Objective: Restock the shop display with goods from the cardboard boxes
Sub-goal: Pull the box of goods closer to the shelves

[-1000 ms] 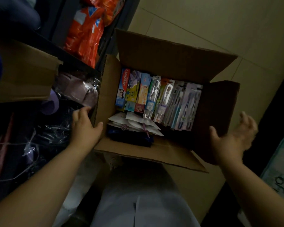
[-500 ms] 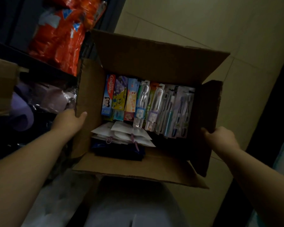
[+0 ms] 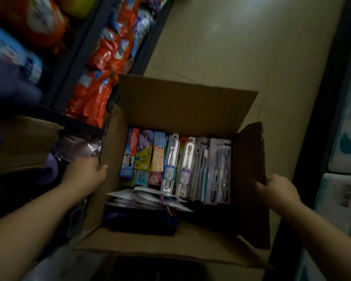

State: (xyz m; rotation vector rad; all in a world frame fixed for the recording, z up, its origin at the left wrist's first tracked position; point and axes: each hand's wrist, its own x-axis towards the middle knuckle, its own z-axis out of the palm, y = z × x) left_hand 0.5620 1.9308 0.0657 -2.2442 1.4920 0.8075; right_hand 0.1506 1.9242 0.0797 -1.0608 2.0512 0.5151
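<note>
Open cardboard box (image 3: 182,106), held at both side flaps.
Left hand (image 3: 85,175) and right hand (image 3: 276,189) clamp the flaps; toothpaste cartons (image 3: 142,153) left, toothbrush packs (image 3: 203,169) right.

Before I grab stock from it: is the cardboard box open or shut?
Open. The cardboard box has its flaps folded outward, exposing toothpaste cartons and toothbrush packs inside.

Both forearms are bare from the frame edge to the wrist; no sleeve shows. The left hand (image 3: 85,175) and the right hand (image 3: 277,191) carry no glove, ring, watch or bracelet. Fingernails are short. Light-coloured clothing (image 3: 55,268) covers the body at the near edge.
</note>
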